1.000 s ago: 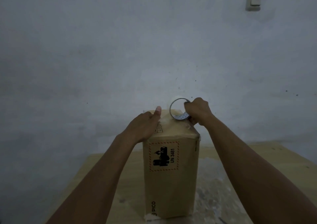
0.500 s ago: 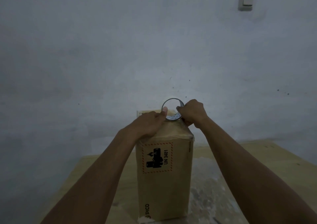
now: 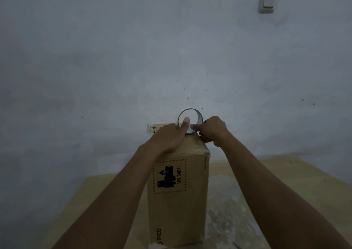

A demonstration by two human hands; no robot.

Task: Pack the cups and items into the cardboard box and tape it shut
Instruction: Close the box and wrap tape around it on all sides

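Note:
A tall cardboard box stands upright on the wooden table, its top flaps closed, a battery warning label with "UN 3481" on the near face. A thin tape roll stands on edge at the far end of the box top. My right hand pinches the roll at its lower right side. My left hand lies on the box top, its thumb raised against the roll's left side. The cups and other items are out of sight.
The wooden table butts against a pale wall and shows a whitish scuffed patch right of the box. A light switch is high on the wall.
My left hand slid forward along the box top until its thumb met the tape roll. My right hand kept its pinch on the roll. The view shifted slightly.

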